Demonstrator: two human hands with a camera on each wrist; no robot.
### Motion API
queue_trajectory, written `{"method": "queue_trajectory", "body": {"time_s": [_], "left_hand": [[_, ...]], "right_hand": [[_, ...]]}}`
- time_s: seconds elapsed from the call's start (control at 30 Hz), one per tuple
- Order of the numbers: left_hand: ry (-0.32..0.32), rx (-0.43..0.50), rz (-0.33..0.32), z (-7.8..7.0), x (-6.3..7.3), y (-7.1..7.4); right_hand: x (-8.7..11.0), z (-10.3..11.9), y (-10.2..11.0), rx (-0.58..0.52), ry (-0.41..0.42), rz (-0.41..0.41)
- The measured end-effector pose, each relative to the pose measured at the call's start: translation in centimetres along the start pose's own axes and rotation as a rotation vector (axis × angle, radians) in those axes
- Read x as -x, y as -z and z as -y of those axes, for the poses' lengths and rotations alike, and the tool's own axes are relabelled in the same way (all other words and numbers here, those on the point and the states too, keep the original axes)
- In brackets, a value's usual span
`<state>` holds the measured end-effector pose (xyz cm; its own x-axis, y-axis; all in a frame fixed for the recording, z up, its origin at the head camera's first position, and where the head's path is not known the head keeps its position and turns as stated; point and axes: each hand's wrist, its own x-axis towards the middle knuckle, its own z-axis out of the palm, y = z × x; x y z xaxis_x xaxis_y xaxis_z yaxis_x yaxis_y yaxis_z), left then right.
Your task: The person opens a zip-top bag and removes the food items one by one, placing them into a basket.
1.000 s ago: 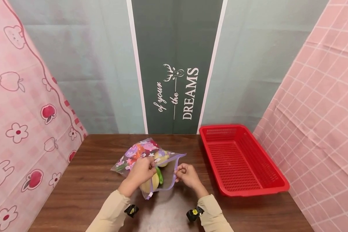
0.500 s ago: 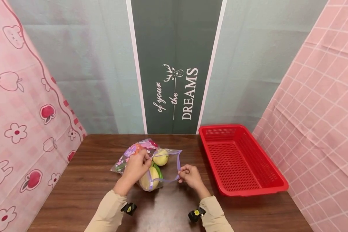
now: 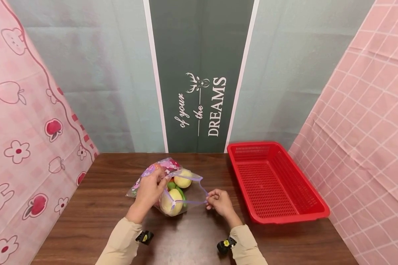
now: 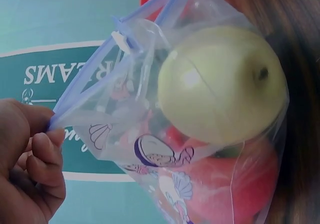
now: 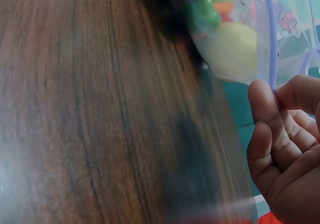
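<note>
A clear zip bag [image 3: 195,192] with purple strips along its mouth and a colourful print lies on the table. My left hand [image 3: 150,192] pinches one purple strip [image 4: 85,97] between thumb and fingers. The opposite strip is pinched by my right hand [image 3: 220,202], and the mouth is spread between the two. Through the plastic show two pale yellow-green fruits [image 3: 171,203], something green [image 5: 204,13] and a red rounded piece [image 4: 230,184]. A white zip slider [image 4: 121,41] sits at one corner of the mouth. My left hand hides part of the printed side.
On the right of the brown wooden table [image 3: 96,206] stands a red perforated plastic basket [image 3: 285,221]. A curtain with printed lettering [image 3: 205,55] hangs behind the table's far edge. Pink cloths [image 3: 368,129] line both sides.
The bag's mouth has been drawn wider and tipped, so the pale fruits show more fully. My left hand has shifted slightly left and my right hand slightly right, both keeping their pinch.
</note>
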<state>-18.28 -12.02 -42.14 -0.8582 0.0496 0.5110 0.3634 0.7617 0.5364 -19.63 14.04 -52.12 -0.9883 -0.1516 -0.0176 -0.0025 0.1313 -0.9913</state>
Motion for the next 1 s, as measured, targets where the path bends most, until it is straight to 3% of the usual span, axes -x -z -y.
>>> {"method": "queue_trajectory", "body": {"time_s": [0.13, 0.33, 0.5, 0.73, 0.9, 1.0], "left_hand": [[0.006, 0.005, 0.018, 0.2, 0.0, 0.1], [0.008, 0.021, 0.036, 0.1, -0.2, 0.1], [0.016, 0.035, 0.037, 0.1, -0.1, -0.1], [-0.004, 0.058, 0.043, 0.1, -0.1, -0.2], [0.002, 0.07, 0.043, 0.4, 0.0, -0.3], [-0.009, 0.059, 0.042, 0.6, 0.1, -0.3]], "right_hand": [[0.2, 0.0, 0.2, 0.006, -0.009, 0.004], [0.9, 1.8, 0.0, 0.009, 0.061, 0.024], [0.5, 1.1, -0.1, 0.027, 0.052, 0.01], [0.8, 1.4, 0.2, 0.271, 0.142, -0.074], [1.4, 2.1, 0.3, 0.391, 0.163, -0.086], [1.7, 2.3, 0.1, 0.513, 0.262, -0.116]]}}
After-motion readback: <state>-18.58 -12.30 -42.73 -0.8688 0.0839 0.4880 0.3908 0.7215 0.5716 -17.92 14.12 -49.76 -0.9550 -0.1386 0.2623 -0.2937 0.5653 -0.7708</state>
